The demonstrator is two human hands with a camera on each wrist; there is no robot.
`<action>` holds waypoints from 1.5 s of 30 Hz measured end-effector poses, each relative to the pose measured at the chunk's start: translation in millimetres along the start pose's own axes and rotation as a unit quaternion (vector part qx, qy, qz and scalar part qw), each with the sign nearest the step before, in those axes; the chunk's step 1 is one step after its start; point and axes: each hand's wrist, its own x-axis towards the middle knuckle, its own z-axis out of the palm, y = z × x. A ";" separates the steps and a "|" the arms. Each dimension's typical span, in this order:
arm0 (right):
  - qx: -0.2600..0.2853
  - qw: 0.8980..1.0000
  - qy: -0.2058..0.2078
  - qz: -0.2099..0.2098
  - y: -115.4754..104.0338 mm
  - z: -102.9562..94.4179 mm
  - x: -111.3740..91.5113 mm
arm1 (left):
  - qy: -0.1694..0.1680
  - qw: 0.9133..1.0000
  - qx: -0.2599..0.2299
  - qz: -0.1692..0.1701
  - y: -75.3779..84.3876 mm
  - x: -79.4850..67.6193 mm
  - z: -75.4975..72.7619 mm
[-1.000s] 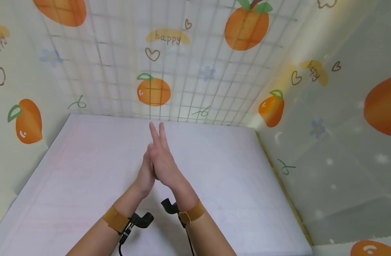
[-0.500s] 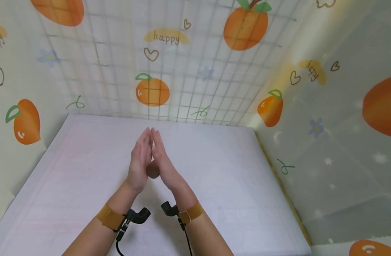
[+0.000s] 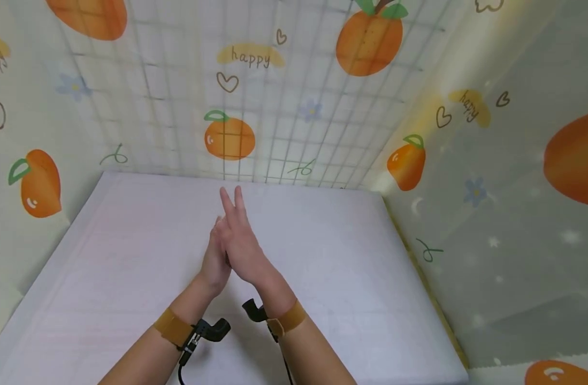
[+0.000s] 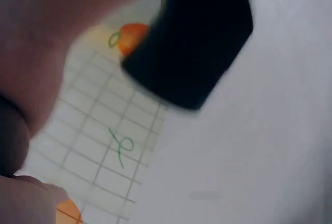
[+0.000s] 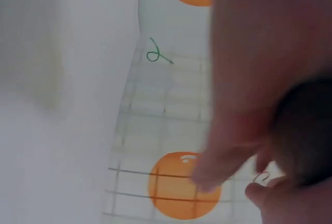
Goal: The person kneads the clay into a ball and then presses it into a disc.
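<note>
My two hands press palm to palm above the middle of the white tabletop, fingers straight and aimed at the back wall. The left hand is mostly covered by the right hand, which lies turned over it with two fingers spread upward. Between the palms sits a dark brown, rounded lump; the head view shows only a thin sliver of it at the heel of the hands. In the left wrist view the same lump shows its curved side between the palms.
Each wrist wears a tan strap with a small black camera and cable. The white tabletop runs back to a grid wall behind a fruit-print sheet. Similar sheets hang left and right.
Half a second ago the hands stood side by side with the lump's round end showing. Now the right hand has slid forward and turned over the left, much as one second ago, mostly hiding the lump.
</note>
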 end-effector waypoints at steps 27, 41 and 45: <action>0.027 1.000 -0.006 -0.004 -8.1 0.0 -6.9 | -0.013 1.000 -0.022 -0.017 8.8 -1.8 -0.7; 0.083 0.996 -0.010 0.038 17.2 1.1 4.1 | -0.022 0.998 -0.033 0.051 30.7 -0.5 -6.7; 0.119 0.992 -0.029 0.026 14.3 7.5 -1.3 | -0.016 0.998 -0.027 0.051 35.1 5.1 -11.2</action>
